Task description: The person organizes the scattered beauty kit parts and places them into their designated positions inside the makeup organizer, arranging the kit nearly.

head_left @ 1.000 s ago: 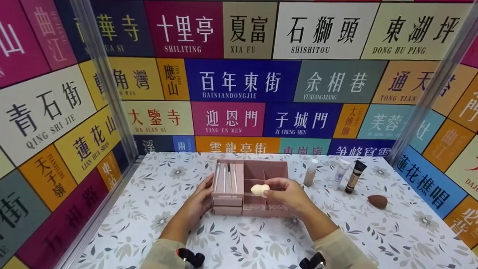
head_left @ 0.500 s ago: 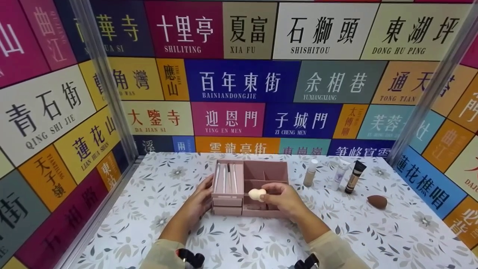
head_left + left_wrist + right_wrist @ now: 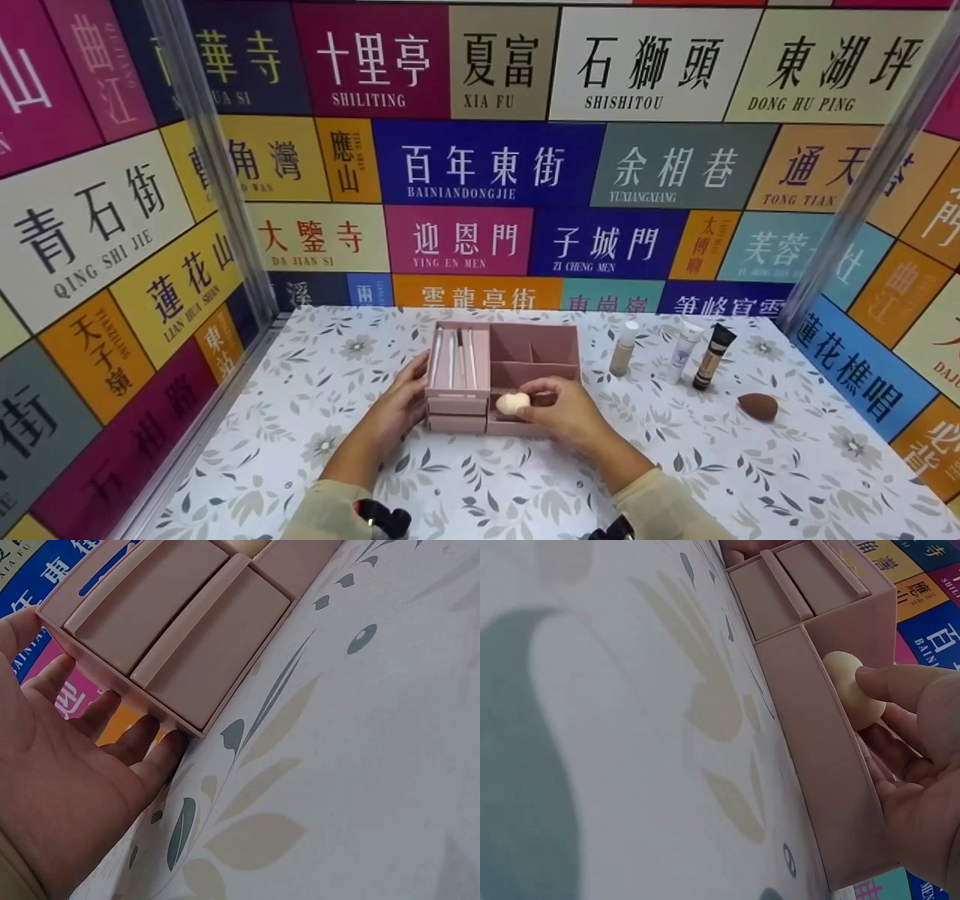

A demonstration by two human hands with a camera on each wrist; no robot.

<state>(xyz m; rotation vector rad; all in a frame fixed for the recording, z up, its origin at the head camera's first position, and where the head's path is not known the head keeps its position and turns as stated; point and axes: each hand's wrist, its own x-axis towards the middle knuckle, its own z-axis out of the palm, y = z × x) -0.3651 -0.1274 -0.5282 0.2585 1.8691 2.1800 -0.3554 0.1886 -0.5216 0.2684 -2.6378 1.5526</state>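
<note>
A cream makeup sponge (image 3: 511,403), narrow at the waist, is pinched between the thumb and fingers of my right hand (image 3: 574,415). It sits low over the front right compartment of a pink makeup organizer (image 3: 457,403), and in the right wrist view the sponge (image 3: 846,679) is partly below the front wall. My left hand (image 3: 399,405) rests its fingers against the organizer's left side; the left wrist view shows those fingertips touching the side wall beside two small drawers (image 3: 217,645). Several slim brushes or pencils (image 3: 460,356) lie in the top left tray.
Right of the organizer stand a small bottle with a white cap (image 3: 622,349), a white tube (image 3: 682,352) and a black-capped tube (image 3: 712,356). A brown teardrop sponge (image 3: 758,406) lies nearer. The floral-covered table (image 3: 510,487) meets sign-covered walls at the back and sides.
My right hand has lowered the cream sponge toward me and slightly left, from above the organizer's middle into its front compartment. The left hand has stayed at the organizer's side.
</note>
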